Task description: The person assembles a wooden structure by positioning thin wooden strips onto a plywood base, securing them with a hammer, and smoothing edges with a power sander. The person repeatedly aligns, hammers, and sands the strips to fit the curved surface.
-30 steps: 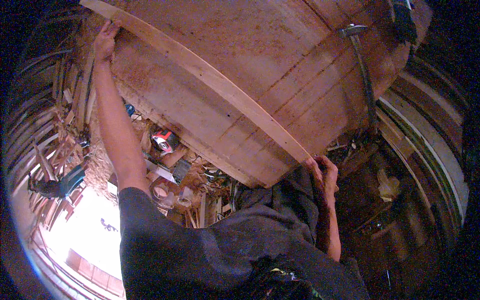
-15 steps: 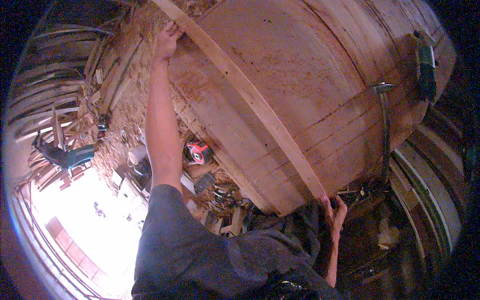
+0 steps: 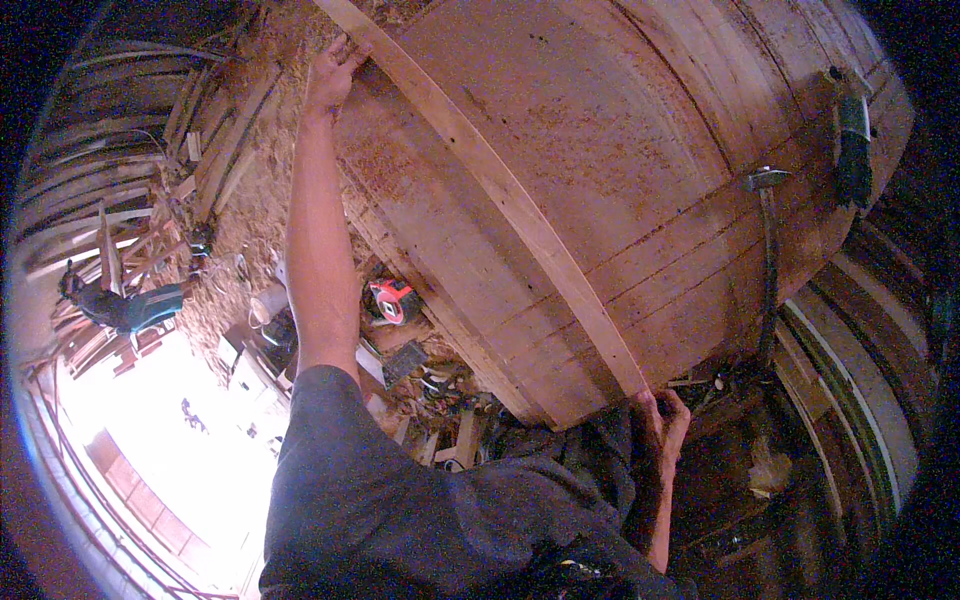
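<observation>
A long, thin wooden batten (image 3: 480, 165) lies slantwise across a broad wooden panel (image 3: 590, 120), from the far left to the near right edge. Up at its far part, my left hand (image 3: 335, 75) has its fingers bent against the batten's left edge, arm stretched out. My right hand (image 3: 668, 420) pinches the near end of the batten at the panel's edge. Farther right on the panel rests a hammer (image 3: 769, 240), handle toward me. Beyond it lies a dark cylindrical object with a pale band (image 3: 852, 140).
Below the panel's left edge sits a red and black tool (image 3: 392, 300) among wood scraps (image 3: 460, 435). Wood shavings (image 3: 240, 215) cover the ground at left. A person in dark and teal clothing (image 3: 150, 310) is farther left. Curved planks (image 3: 850, 390) stand at right.
Both hands keep their places on the batten, which has barely moved. The view has shifted slightly.
</observation>
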{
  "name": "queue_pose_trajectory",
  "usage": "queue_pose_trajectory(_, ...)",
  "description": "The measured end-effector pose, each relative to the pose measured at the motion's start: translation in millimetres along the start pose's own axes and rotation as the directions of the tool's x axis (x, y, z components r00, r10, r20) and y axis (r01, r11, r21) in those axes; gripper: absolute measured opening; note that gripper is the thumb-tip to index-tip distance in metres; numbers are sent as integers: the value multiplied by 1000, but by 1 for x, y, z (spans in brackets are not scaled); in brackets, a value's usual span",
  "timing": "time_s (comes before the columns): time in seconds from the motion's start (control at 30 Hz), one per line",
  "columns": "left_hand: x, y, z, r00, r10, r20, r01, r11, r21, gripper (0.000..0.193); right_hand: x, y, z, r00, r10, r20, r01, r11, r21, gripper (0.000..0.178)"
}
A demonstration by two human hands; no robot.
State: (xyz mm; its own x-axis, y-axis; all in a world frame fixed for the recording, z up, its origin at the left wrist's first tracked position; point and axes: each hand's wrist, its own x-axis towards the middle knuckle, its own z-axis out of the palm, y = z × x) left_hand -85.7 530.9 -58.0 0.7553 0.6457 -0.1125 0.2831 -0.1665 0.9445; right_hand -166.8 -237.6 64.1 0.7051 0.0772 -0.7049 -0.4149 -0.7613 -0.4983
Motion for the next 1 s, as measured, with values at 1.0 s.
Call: queue_pose_trajectory(1.0,10,-17,-15,996,82,-27,-76,984,163,83,8,27,6,999,31,-27,-30,998,47,27)
